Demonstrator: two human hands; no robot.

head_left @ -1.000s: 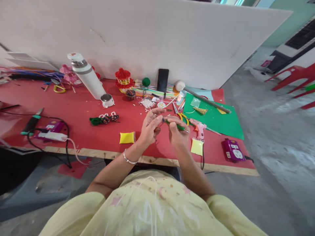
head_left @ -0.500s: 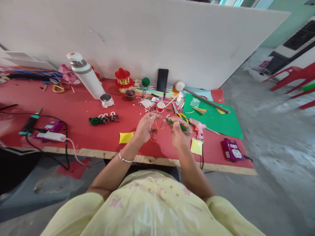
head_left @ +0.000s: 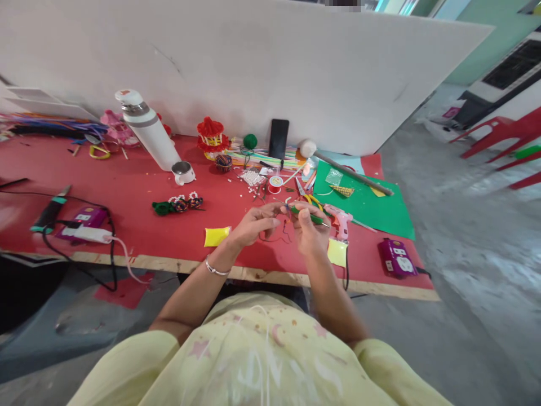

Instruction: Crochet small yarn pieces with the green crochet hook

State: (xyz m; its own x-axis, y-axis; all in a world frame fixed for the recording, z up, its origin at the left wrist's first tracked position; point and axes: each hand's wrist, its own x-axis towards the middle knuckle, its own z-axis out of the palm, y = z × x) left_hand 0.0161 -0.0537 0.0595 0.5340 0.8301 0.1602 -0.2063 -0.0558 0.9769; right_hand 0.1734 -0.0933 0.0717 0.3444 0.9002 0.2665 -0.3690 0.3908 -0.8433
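Over the red tabletop (head_left: 139, 192), my two hands meet at a small bit of dark multicoloured yarn (head_left: 288, 208). My right hand (head_left: 308, 231) is closed around a green-handled crochet hook (head_left: 316, 219), its metal end sticking out to the right. My left hand (head_left: 256, 223) pinches at the yarn with thumb and index finger, the other fingers bent loosely; the exact grip is too small to make out. Loose dark strands hang below onto the table. A green and multicoloured crocheted strip with white beads (head_left: 180, 204) lies to the left.
Yellow-handled pliers (head_left: 313, 202), a pink glue gun (head_left: 338, 219) and yellow packets (head_left: 216, 236) lie close to my hands. Behind are a thread spool (head_left: 275, 184), white beads (head_left: 252, 178) and a phone (head_left: 279, 138). A white flask (head_left: 150, 135) stands left; a purple power socket (head_left: 397, 258) lies right.
My left hand has turned and moved slightly right, with its fingers now at the hook's tip. The orange strand seen between the hands no longer shows. My right hand stays nearly in place.
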